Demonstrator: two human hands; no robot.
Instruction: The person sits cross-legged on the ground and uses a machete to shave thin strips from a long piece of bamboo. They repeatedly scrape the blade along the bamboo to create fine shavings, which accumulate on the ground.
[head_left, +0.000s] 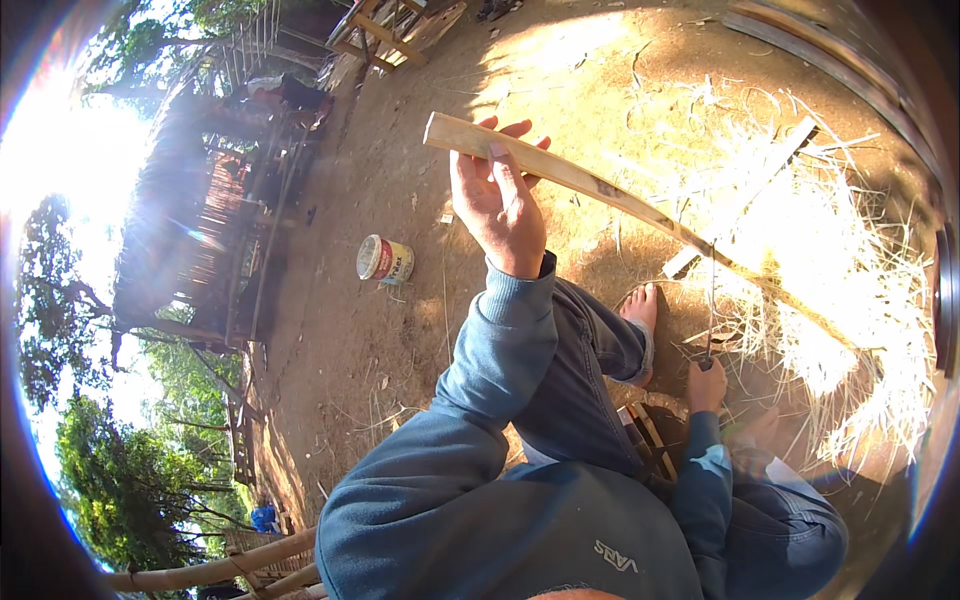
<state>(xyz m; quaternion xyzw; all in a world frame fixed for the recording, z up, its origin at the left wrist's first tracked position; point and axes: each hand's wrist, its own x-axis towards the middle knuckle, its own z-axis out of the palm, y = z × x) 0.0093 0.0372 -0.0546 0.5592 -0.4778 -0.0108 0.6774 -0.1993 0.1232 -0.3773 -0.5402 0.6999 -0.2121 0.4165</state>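
Observation:
A long, pale bamboo strip (590, 187) slants from the upper middle down to the right, its far end over a heap of shavings (835, 340). My left hand (505, 210) grips it near its upper left end, thumb on top and fingers curled behind. Low on the right, my right hand (707, 388) is closed round the dark handle of a thin-bladed knife (711, 310). The blade points away from me, and its tip reaches the strip's edge; whether it cuts in, I cannot tell. Glare washes out part of the shavings.
A lidless white and red bucket (385, 260) stands on the dirt left of my left hand. A flat wooden piece (795, 150) lies among the shavings. My bare foot (640, 308) is near the knife. Long planks (830, 50) lie far right; a thatched hut (190, 220) stands left.

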